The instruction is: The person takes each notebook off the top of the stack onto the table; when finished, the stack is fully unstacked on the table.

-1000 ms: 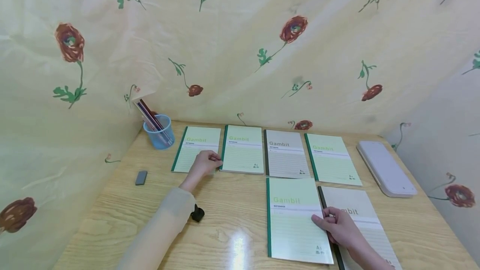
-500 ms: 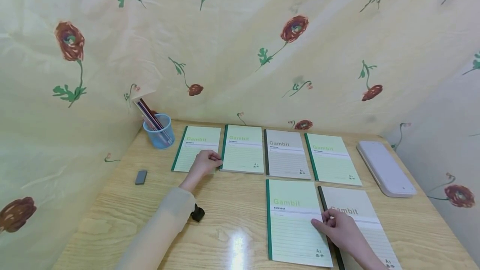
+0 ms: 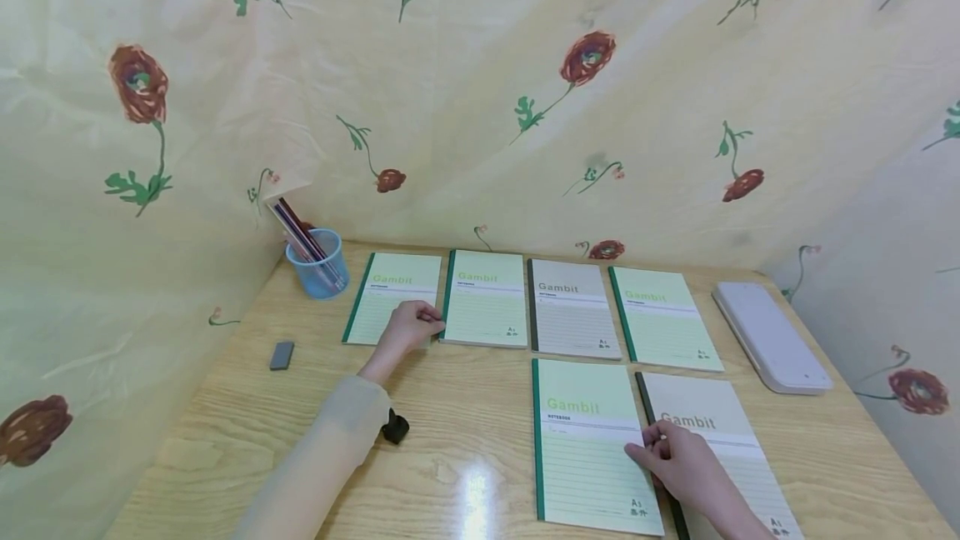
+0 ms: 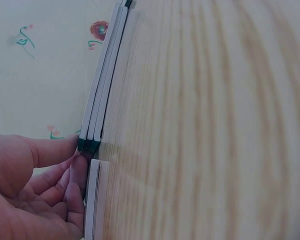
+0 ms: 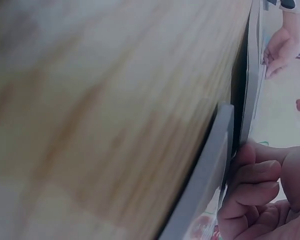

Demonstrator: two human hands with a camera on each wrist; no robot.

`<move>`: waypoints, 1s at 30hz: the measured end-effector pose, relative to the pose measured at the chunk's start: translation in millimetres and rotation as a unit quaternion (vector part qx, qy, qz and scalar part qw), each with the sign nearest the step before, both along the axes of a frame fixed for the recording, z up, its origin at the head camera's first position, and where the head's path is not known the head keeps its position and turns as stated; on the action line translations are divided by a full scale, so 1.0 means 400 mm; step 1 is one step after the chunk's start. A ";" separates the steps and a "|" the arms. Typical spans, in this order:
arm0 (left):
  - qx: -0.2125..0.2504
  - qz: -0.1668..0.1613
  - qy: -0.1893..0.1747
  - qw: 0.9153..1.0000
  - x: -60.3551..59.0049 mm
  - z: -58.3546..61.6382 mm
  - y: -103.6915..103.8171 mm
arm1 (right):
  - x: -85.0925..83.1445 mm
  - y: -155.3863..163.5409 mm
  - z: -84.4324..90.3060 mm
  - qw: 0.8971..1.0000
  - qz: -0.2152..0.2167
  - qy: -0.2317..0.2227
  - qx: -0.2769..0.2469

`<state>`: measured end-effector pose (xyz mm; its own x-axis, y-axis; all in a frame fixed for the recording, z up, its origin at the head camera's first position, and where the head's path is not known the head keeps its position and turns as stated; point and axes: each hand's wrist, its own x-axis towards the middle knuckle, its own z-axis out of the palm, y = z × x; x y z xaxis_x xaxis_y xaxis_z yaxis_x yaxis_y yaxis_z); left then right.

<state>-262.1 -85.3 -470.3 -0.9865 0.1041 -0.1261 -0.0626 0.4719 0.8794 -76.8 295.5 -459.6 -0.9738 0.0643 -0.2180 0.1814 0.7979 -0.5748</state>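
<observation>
Six "Gambit" notebooks lie on the wooden table [image 3: 465, 407]. My left hand [image 3: 410, 327] rests on the far-left green notebook [image 3: 390, 294]. Its thumb and curled fingers [image 4: 72, 167] pinch the near spine corner of the second green notebook [image 3: 486, 300]; the left wrist view shows that corner [image 4: 88, 145] edge-on. My right hand [image 3: 670, 450] sits where the front green notebook [image 3: 585, 440] meets the front grey notebook [image 3: 720, 440]. Its curled fingers [image 5: 252, 182] grip the grey notebook's dark spine edge [image 5: 207, 180]. Part of both front covers is hidden by the hand.
A grey notebook [image 3: 570, 307] and a green notebook [image 3: 663, 317] complete the back row. A blue cup of pencils [image 3: 318, 265] stands back left, near a small grey eraser [image 3: 282, 354] and a black clip [image 3: 395, 426]. A white case [image 3: 771, 336] lies at the right. Floral cloth surrounds the table.
The front green notebook's right edge no longer overlaps the grey one, whose "Gambit" title now shows in full. My right hand shifted slightly along that seam. The left hand stayed put.
</observation>
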 end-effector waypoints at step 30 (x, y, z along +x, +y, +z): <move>-0.009 -0.005 0.001 1.000 -0.007 -0.006 -0.003 | -0.116 -0.041 0.054 0.994 0.082 0.023 -0.071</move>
<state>-265.1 -86.4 -472.6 -0.9858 0.1114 -0.1258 -0.0558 0.4889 0.8706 -123.3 279.1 -437.9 -0.9778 -0.1249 -0.1685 0.0262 0.7245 -0.6888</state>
